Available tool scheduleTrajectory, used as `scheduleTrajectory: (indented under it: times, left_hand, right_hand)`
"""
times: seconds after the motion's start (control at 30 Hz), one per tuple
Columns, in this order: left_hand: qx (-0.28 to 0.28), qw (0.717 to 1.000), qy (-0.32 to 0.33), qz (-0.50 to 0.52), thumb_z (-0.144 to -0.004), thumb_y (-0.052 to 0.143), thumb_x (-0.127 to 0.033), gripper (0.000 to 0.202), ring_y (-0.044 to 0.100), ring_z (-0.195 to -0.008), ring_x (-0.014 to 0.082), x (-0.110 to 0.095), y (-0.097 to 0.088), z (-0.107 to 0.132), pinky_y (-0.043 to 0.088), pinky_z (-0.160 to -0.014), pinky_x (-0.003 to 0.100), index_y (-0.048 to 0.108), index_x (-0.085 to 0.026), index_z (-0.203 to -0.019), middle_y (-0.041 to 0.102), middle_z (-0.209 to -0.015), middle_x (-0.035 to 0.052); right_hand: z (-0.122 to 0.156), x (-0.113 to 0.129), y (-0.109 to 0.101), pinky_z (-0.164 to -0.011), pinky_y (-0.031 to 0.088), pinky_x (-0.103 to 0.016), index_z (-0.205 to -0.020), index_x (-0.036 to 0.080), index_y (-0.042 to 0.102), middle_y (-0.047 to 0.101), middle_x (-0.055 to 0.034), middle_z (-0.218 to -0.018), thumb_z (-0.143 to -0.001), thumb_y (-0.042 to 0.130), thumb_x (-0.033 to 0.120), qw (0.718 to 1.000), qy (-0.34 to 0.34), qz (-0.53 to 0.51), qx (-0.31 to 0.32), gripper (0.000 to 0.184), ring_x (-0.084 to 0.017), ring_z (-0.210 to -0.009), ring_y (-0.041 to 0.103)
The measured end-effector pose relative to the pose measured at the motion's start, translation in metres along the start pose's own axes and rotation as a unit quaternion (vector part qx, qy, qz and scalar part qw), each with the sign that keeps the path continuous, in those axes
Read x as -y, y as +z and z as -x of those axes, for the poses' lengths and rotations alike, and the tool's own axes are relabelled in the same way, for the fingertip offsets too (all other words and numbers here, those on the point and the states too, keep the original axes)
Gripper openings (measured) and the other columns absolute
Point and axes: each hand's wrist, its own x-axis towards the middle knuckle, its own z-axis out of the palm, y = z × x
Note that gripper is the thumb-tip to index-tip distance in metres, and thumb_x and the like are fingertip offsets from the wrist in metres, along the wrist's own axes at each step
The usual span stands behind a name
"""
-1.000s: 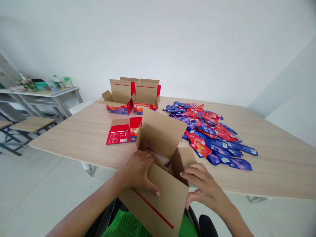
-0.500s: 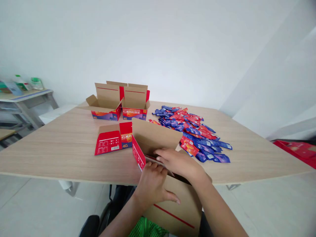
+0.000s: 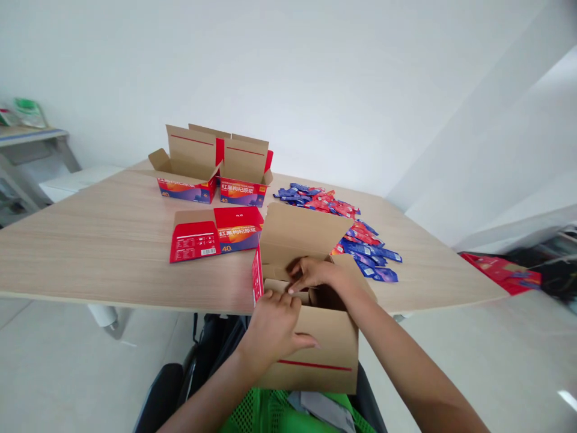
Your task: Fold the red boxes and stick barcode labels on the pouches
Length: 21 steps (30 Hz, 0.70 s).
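I hold a half-folded cardboard box, brown inside and red outside, at the near edge of the wooden table. My left hand grips the box's near wall, thumb on the flap with the red strip. My right hand reaches inside the box, fingers curled on an inner flap. The back flap stands upright behind both hands.
A flat unfolded red box lies left of the held box. Two assembled open boxes stand farther back. A heap of blue and red sachets spreads to the right. More red packaging lies off the table at right.
My view has swung right and the box has turned squarer to me. My right hand moved from the outer right side into the box; my left hand slid up to the near wall.
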Motion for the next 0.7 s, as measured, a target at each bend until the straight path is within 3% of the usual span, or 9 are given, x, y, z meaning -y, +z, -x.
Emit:
scheduleTrajectory:
  times: [0.13, 0.27, 0.37, 0.53, 0.63, 0.7]
  left_hand:
    - [0.002, 1.0, -0.004, 0.022, -0.057, 0.077, -0.08, 0.076, 0.067, -0.088, 0.0329, -0.002, -0.002, 0.001, 0.05, -0.084, 0.045, 0.069, -0.014, -0.092, 0.072, -0.09, 0.0131]
    - [0.019, 0.999, 0.01, 0.027, -0.054, 0.076, -0.083, 0.08, 0.067, -0.085, 0.0335, -0.005, -0.002, 0.005, 0.051, -0.082, 0.046, 0.069, -0.013, -0.092, 0.072, -0.088, 0.0131]
    - [0.046, 0.999, 0.014, 0.023, -0.057, 0.076, -0.082, 0.079, 0.068, -0.082, 0.0339, -0.007, -0.005, 0.007, 0.051, -0.079, 0.046, 0.07, -0.012, -0.093, 0.072, -0.087, 0.015]
    - [0.08, 0.996, -0.012, 0.044, -0.056, 0.076, -0.082, 0.082, 0.069, -0.082, 0.0343, -0.009, -0.015, 0.003, 0.052, -0.077, 0.044, 0.072, -0.01, -0.095, 0.073, -0.087, 0.017]
    - [0.089, 0.994, -0.017, 0.058, -0.058, 0.072, -0.085, 0.083, 0.069, -0.081, 0.0344, -0.01, -0.017, 0.001, 0.052, -0.075, 0.044, 0.072, -0.011, -0.096, 0.073, -0.088, 0.0177]
    - [0.11, 0.992, -0.019, 0.06, -0.061, 0.071, -0.084, 0.081, 0.069, -0.08, 0.0344, -0.012, -0.017, 0.001, 0.051, -0.073, 0.043, 0.073, -0.01, -0.095, 0.073, -0.087, 0.0186]
  right_hand:
    - [0.007, 0.031, 0.009, -0.073, 0.051, -0.025, -0.112, 0.017, 0.076, 0.077, -0.0094, -0.103, -0.079, 0.074, 0.05, 0.985, 0.082, 0.154, 0.013, 0.047, -0.024, -0.093, 0.071]
    - [0.002, 0.057, 0.017, -0.078, 0.053, -0.029, -0.108, 0.016, 0.078, 0.076, -0.0153, -0.108, -0.078, 0.077, 0.03, 0.968, 0.121, 0.215, 0.035, 0.034, -0.029, -0.099, 0.072]
    - [-0.01, 0.067, 0.016, -0.083, 0.054, -0.031, -0.108, 0.015, 0.078, 0.076, -0.0156, -0.112, -0.073, 0.079, 0.025, 0.965, 0.116, 0.226, 0.066, 0.036, -0.03, -0.106, 0.071]
    - [-0.019, 0.063, 0.009, -0.08, 0.056, -0.032, -0.116, 0.013, 0.075, 0.074, -0.0172, -0.115, -0.067, 0.084, 0.032, 0.959, 0.134, 0.231, 0.097, 0.054, -0.032, -0.103, 0.072]
    - [-0.013, 0.059, 0.014, -0.081, 0.055, -0.034, -0.131, 0.01, 0.065, 0.069, -0.021, -0.125, -0.071, 0.081, 0.037, 0.959, 0.138, 0.235, 0.079, 0.068, -0.035, -0.11, 0.069]
    - [-0.006, 0.058, 0.021, -0.081, 0.055, -0.035, -0.131, 0.008, 0.065, 0.069, -0.0226, -0.125, -0.078, 0.074, 0.04, 0.96, 0.138, 0.236, 0.066, 0.062, -0.036, -0.111, 0.068]
